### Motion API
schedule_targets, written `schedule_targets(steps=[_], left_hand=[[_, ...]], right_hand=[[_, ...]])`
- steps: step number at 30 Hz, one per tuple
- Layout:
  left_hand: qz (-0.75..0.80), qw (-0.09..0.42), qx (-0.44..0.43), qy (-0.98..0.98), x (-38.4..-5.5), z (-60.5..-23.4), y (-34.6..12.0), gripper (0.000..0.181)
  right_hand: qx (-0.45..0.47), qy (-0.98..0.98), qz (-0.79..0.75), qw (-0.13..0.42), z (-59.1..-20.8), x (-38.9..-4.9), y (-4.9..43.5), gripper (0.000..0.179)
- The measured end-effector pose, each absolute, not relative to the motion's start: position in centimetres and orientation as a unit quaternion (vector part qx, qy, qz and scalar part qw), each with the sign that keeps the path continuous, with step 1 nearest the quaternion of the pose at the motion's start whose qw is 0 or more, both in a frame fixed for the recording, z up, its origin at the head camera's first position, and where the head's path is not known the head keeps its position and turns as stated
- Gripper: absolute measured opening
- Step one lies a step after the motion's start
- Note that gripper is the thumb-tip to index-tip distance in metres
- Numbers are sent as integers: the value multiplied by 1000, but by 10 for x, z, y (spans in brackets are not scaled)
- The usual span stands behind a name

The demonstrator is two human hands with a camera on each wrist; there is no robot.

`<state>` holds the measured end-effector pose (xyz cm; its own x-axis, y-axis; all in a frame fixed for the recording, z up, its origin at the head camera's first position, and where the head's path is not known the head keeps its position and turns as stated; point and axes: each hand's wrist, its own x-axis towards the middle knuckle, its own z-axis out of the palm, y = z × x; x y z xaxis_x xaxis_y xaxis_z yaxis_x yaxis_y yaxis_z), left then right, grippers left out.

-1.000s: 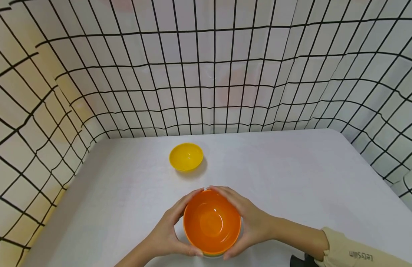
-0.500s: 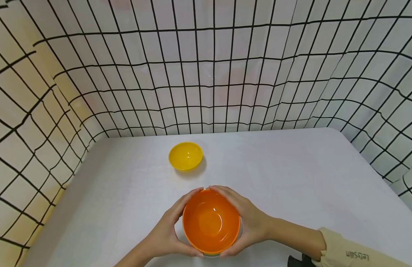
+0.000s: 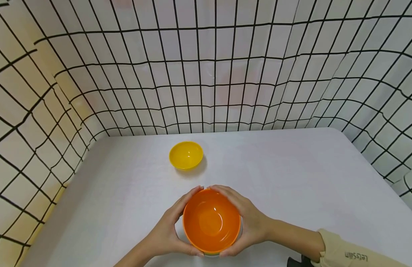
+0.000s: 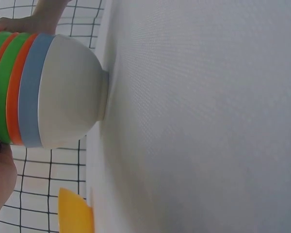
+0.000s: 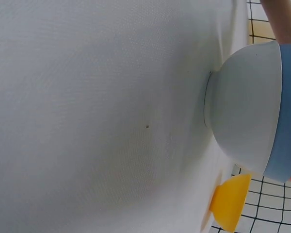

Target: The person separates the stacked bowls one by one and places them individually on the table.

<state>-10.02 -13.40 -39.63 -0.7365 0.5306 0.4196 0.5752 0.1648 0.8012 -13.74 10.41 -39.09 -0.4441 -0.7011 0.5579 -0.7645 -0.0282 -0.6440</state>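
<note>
In the head view an orange bowl [image 3: 211,224] tops a nested stack. Curved round its left side, my left hand [image 3: 165,231] grips the stack with the thumb at the near edge and fingers at the far edge. My right hand [image 3: 254,222] holds the right side the same way, the fingertips of both hands close together at the back. From the left wrist, green and orange rims show above a blue rim [image 4: 31,92] and a white bottom bowl [image 4: 70,92]. That white bowl's foot [image 5: 211,99] is right at the tabletop in the right wrist view.
A yellow bowl [image 3: 186,155] stands upright on the white tabletop [image 3: 292,178], farther back and slightly left of the stack. Black wire mesh [image 3: 214,61] rises behind the table and along both sides. A beige sleeve [image 3: 356,250] covers the right forearm.
</note>
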Motion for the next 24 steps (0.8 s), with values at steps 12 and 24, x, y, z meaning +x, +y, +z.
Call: schedule_targets(steps=[12, 24], left_hand=[[-541, 8, -350, -765, -100, -397, -135, 113], [-543, 11, -351, -762, -99, -395, -136, 108]], right_hand=[[519, -703, 484, 43, -392, -135, 105, 112], [519, -707, 476, 65, -386, -133, 107, 112]])
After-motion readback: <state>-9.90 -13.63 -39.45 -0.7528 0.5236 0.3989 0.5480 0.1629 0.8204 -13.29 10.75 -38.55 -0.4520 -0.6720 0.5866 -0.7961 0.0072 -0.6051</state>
